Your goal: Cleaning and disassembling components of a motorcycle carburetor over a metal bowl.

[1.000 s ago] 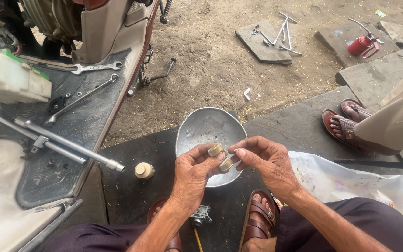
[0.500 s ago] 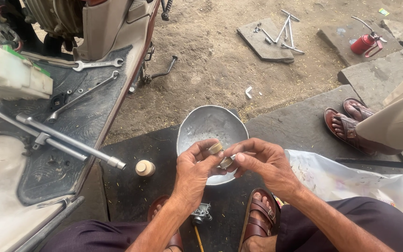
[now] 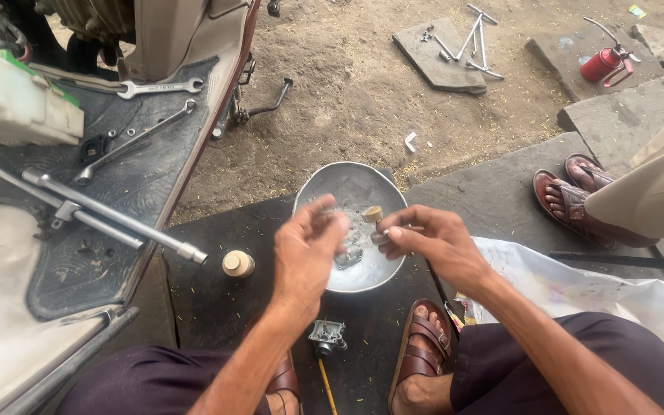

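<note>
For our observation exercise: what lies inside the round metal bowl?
Inside the round metal bowl lie pale residue and a small metal part. The left hand and right hand cover some of the bowl, hiding anything beneath.

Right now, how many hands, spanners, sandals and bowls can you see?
Hands: 2, left hand and right hand
Spanners: 2, short spanner and long spanner
Sandals: 4, two on the person, two on another
Bowls: 1, bowl
Total: 9
</note>
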